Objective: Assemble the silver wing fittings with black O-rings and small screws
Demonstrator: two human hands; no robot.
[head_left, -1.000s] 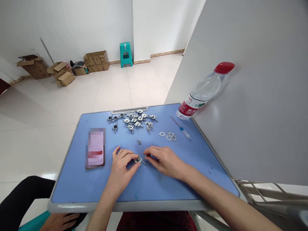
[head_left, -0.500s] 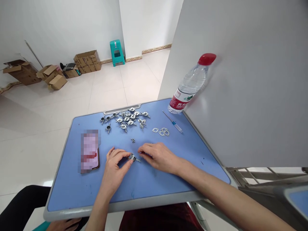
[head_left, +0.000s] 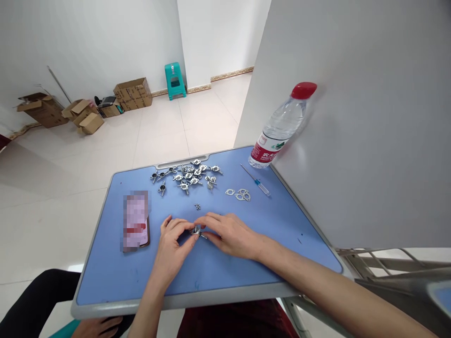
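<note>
My left hand pinches a small metal fitting with a stem between thumb and fingers, just above the table. My right hand reaches it from the other side, thumb and fingertips closed at its top and stem. Whatever those right fingertips grip is too small to make out. Beyond my hands lies a little cluster of tiny shiny screws or nuts. Farther back is a pile of similar metal fittings, some showing black centres. Several flat oval metal plates lie to the right.
On the blue table are a phone at left and a blue-handled screwdriver at right. A red-capped water bottle stands by the grey panel. Another person's hand shows at lower left. Boxes and a stool stand behind.
My right hand has moved left and now touches the fitting, where a gap was before. My left hand still holds it. The whole view has shifted slightly.
</note>
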